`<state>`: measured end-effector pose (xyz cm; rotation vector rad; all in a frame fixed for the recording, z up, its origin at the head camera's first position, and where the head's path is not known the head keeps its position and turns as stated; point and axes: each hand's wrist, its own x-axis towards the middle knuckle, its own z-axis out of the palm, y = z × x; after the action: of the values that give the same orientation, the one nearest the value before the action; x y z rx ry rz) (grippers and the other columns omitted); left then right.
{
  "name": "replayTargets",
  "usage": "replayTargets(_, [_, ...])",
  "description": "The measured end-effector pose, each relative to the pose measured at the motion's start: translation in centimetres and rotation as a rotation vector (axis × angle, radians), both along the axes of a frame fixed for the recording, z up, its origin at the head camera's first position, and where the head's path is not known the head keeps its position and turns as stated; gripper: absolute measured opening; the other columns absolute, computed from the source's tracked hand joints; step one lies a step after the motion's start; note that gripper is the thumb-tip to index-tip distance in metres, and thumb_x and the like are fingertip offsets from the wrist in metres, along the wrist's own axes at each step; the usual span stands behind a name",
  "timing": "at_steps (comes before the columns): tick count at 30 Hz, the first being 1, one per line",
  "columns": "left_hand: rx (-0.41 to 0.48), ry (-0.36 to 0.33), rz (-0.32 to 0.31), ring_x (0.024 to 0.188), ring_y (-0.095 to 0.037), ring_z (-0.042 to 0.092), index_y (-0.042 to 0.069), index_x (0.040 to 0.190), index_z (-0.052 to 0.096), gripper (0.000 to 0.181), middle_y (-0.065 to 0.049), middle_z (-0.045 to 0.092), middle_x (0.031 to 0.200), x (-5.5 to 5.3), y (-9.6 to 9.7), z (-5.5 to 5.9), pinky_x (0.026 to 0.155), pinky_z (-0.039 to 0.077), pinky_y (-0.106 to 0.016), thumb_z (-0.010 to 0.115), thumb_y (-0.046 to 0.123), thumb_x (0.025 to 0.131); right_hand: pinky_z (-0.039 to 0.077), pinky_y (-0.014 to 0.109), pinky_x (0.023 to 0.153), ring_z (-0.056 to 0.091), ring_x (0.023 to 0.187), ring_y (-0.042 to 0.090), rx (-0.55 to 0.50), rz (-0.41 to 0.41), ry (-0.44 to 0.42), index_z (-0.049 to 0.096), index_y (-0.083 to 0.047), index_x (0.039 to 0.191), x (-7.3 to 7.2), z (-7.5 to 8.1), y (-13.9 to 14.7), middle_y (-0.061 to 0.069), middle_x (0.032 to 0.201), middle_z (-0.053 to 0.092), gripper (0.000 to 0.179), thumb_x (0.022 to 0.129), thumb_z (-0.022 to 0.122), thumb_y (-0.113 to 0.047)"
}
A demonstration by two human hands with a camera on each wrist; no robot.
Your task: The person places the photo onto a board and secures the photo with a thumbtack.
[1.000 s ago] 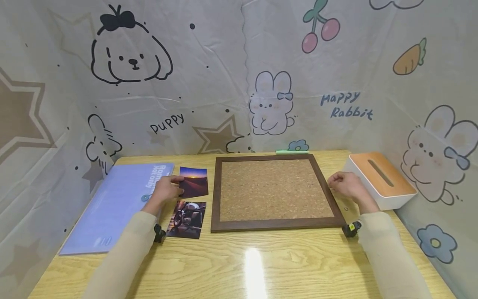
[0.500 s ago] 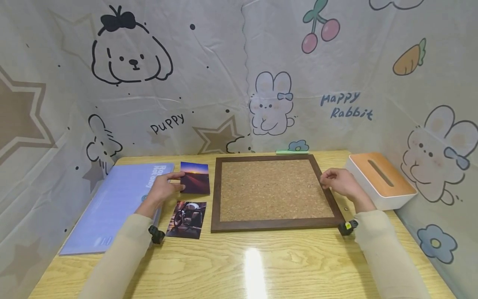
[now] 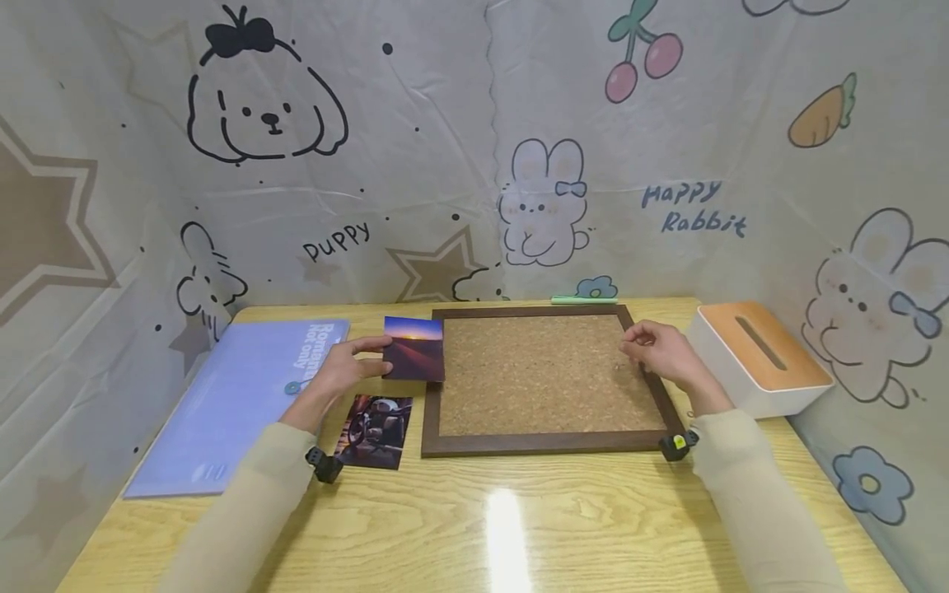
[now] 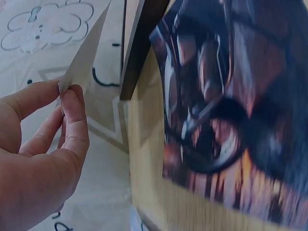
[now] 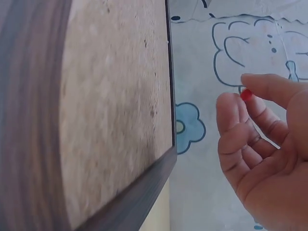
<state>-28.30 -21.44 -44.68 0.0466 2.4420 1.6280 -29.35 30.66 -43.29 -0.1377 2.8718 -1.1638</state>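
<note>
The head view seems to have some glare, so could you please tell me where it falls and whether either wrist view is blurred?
Head view: a bright streak of glare on the near part of the table; left wrist view: the photo lying flat is blurred; right wrist view: the cork board looks soft, especially along its nearest edge.

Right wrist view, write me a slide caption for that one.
A right hand pinches a small red object near a brown-framed cork board.
</note>
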Motion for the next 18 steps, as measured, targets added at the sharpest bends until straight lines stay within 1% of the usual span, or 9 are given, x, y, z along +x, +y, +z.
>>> replayTargets(2, [-0.009,-0.003,-0.006,0.134,-0.039,0.052,0.01,0.145,0.053,0.055,-0.018,0.043,0.155,0.1,0.7,0.0,0.113,0.04,-0.054,0.071,0.013,0.092,0.051,0.03,0.059,0.061,0.071,0.026,-0.001,-0.001,0.002,0.062,-0.004,0.108,-0.1,0.1,-0.4,0.013,0.089,0.064,0.022,0.099,0.061,-0.024])
replayTargets(4, [-0.012,-0.012,-0.002,0.135,-0.038,0.051,0.012,0.144,0.054,0.055,-0.016,0.045,0.154,0.2,1.3,0.1,0.113,0.039,-0.054,0.071,0.013,0.092,0.048,0.028,0.057,0.06,0.073,0.027,0.003,-0.002,0.002,0.063,-0.005,0.105,-0.2,0.2,-0.8,0.012,0.089,0.064,0.02,0.099,0.061,-0.024])
replayTargets(6, [-0.005,-0.013,-0.001,0.136,-0.037,0.05,0.012,0.143,0.055,0.054,-0.015,0.046,0.154,0.4,2.1,0.1,0.113,0.04,-0.054,0.071,0.013,0.092,0.048,0.028,0.059,0.062,0.077,0.03,-0.001,0.0,0.001,0.065,-0.006,0.104,-0.3,0.3,-1.3,0.013,0.09,0.066,0.019,0.099,0.061,-0.024])
replayTargets(9, [0.021,-0.013,-0.009,0.134,-0.036,0.052,0.013,0.142,0.056,0.053,-0.015,0.048,0.152,0.8,3.2,0.0,0.11,0.043,-0.053,0.071,0.011,0.092,0.054,0.033,0.064,0.067,0.083,0.033,-0.018,0.005,0.005,0.067,-0.005,0.104,-0.5,0.4,-1.9,0.016,0.095,0.069,0.019,0.098,0.063,-0.023])
replayTargets(11, [0.033,-0.007,-0.019,0.133,-0.035,0.053,0.012,0.142,0.057,0.052,-0.015,0.049,0.15,1.0,3.8,-0.1,0.108,0.044,-0.051,0.071,0.011,0.092,0.057,0.038,0.069,0.069,0.086,0.032,-0.035,0.016,0.012,0.068,-0.004,0.106,-0.6,0.5,-2.3,0.017,0.097,0.071,0.021,0.097,0.065,-0.023])
replayTargets(14, [0.058,-0.013,-0.025,0.13,-0.036,0.056,0.013,0.141,0.057,0.052,-0.016,0.049,0.15,1.3,4.8,-0.3,0.107,0.046,-0.051,0.072,0.01,0.091,0.059,0.044,0.075,0.072,0.088,0.029,-0.054,0.042,0.023,0.069,-0.002,0.111,-0.8,0.5,-3.0,0.018,0.1,0.073,0.023,0.097,0.065,-0.02])
replayTargets(18, [0.1,-0.02,-0.038,0.131,-0.038,0.055,0.012,0.14,0.058,0.052,-0.016,0.048,0.15,1.7,5.8,-0.6,0.108,0.046,-0.052,0.073,0.008,0.09,0.06,0.047,0.077,0.072,0.086,0.025,-0.065,0.071,0.048,0.07,-0.002,0.114,-1.0,0.8,-4.1,0.017,0.1,0.074,0.023,0.098,0.063,-0.017])
